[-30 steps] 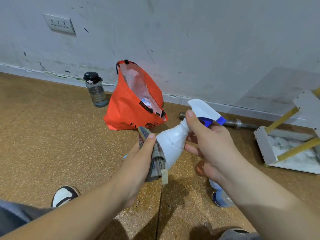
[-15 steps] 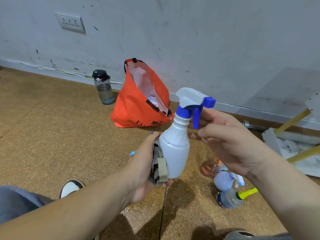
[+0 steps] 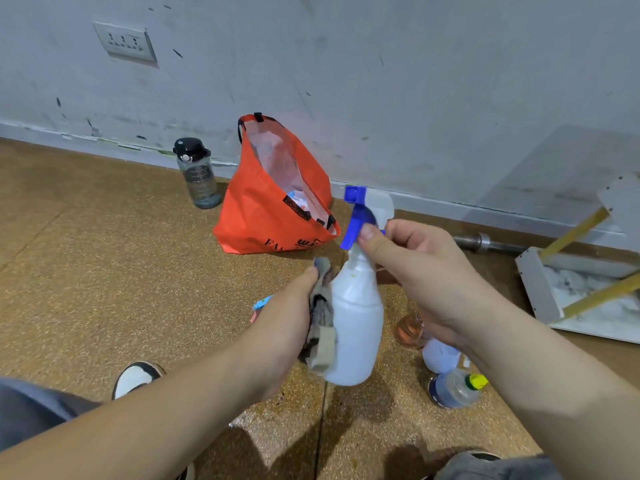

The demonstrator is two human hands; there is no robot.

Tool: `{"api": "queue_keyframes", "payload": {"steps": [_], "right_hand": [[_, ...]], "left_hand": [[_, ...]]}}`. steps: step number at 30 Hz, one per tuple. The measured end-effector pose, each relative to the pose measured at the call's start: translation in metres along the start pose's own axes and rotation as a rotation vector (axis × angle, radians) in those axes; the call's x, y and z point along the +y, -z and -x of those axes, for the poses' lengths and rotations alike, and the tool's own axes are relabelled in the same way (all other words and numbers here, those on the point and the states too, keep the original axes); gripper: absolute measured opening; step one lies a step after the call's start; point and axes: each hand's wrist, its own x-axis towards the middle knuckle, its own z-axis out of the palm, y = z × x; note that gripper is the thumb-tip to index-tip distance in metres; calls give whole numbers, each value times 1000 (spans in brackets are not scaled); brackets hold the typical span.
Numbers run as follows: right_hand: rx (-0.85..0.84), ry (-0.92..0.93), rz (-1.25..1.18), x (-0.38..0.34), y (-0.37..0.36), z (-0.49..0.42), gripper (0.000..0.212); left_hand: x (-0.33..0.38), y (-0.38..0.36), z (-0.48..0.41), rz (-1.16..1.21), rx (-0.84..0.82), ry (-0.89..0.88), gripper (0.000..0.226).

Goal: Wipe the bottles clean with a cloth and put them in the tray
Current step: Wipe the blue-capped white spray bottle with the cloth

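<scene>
A person looks down at their own two hands, held over a speckled cork floor [image 3: 104,271]. The left hand [image 3: 287,327] has its grip closed around a crumpled grey-beige cloth [image 3: 320,327], pressing it against the side of a white spray bottle [image 3: 356,327]. The bottle is upright, in the air between both hands, above the floor. The right hand [image 3: 426,271] has its grip closed on the bottle's top, the thumb lying against the blue trigger [image 3: 349,233] and the fingers curled behind the neck.

Below the right wrist, three more bottles lie close together on the floor: an amber one [image 3: 408,330], a pale white one [image 3: 440,356] and a clear one with a yellow cap [image 3: 453,389]. Further back, an open orange bag [image 3: 270,209] stands near the grey wall [image 3: 415,81], with a dark-lidded water bottle [image 3: 199,174] just to its left. At the far right lies a white marbled board with yellow struts [image 3: 540,289].
</scene>
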Motion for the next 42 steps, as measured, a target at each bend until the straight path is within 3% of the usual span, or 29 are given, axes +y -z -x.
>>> {"api": "queue_keyframes", "payload": {"steps": [1,3,6,11,14,17,19,21,23,26,28,31,33,35,37,39,42], "right_hand": [[13,-29,-7,2,-4,1,56],[71,-68,-17,7,-12,5,46],[158,-114,-10,10,-20,9,36],[225,-73,-11,13,-24,8,40],[239,-42,21,14,-23,4,34],[195,-41,-42,10,-21,4,40],[191,-62,-66,10,-21,7,43],[211,-80,-81,11,-22,8,40],[245,-104,-96,13,-23,8,34],[303,-184,-158,16,-22,6,26],[313,-197,-169,16,-24,7,24],[323,-169,-176,14,-27,6,18],[333,-155,-157,11,-24,5,20],[349,-154,-138,9,-21,4,25],[368,-152,-125,9,-18,3,32],[375,-158,-120,8,-18,3,36],[376,-192,-183,12,-22,4,26]], "left_hand": [[1,-4,3,-60,19,-123,53],[2,-12,12,-299,43,-374,49],[-5,-18,29,-803,209,-588,30],[-19,-17,28,-1009,226,-787,38],[-16,-4,9,-725,31,-720,37],[-7,6,-13,-284,-83,-360,51],[-7,10,-26,-196,-105,-75,59],[-6,9,-26,-170,-81,13,58],[-5,2,-15,-262,-10,-114,52],[-11,-10,13,-836,86,-656,33],[-16,-11,17,-983,120,-825,27],[-11,2,-1,-618,-29,-665,28],[-9,10,-17,-320,-65,-401,35],[-12,15,-26,-216,-6,-44,53],[-15,12,-24,-117,14,127,59],[-15,5,-14,-198,67,-11,53],[-14,-4,5,-794,108,-630,43]]}}
